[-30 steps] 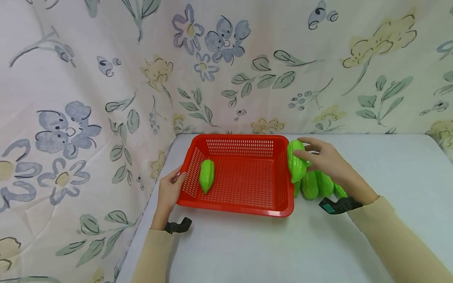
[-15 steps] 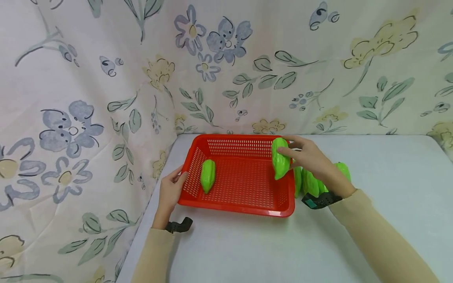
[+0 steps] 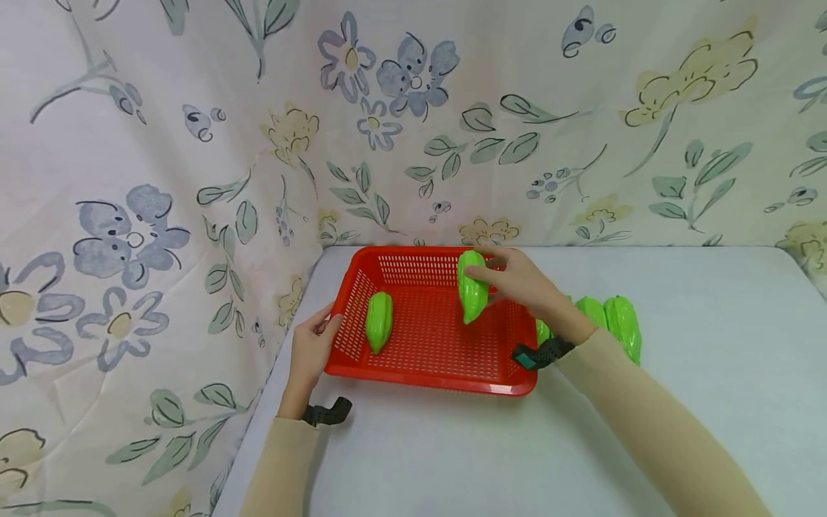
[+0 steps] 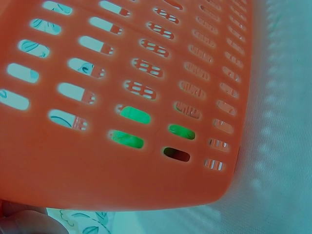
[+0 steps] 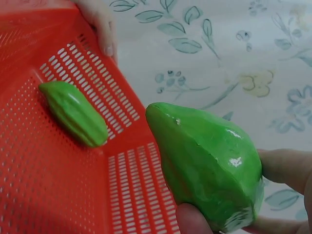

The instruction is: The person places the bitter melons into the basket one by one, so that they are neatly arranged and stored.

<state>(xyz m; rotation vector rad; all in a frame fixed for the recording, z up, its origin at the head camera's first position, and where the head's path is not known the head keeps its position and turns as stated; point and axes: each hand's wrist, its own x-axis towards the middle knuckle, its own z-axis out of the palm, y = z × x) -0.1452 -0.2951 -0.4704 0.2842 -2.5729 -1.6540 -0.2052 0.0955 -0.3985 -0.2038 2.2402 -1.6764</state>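
My right hand [image 3: 520, 278] holds a glossy green ridged fruit [image 3: 473, 289] with a tapered tip, above the right half of the red plastic basket [image 3: 433, 380]. Thumb and fingers pinch its blunt end in the right wrist view, and the tip points away from the palm. A second green ridged fruit [image 3: 379, 321] lies inside the basket along its left wall. At that left side my left hand [image 3: 313, 348] grips the rim, thumb on top. The left wrist view shows the basket's slotted wall [image 4: 161, 117] close up, with green showing through some slots.
Several more green fruits [image 3: 622, 327] lie on the white table [image 3: 452, 459] to the right of the basket, partly hidden by my right forearm. A floral curtain [image 3: 491, 172] hangs behind the table and down its left side.
My right hand has carried the green fruit leftward from beside the basket's right wall to over its inside, uncovering fruits on the table. My left hand stays on the rim.
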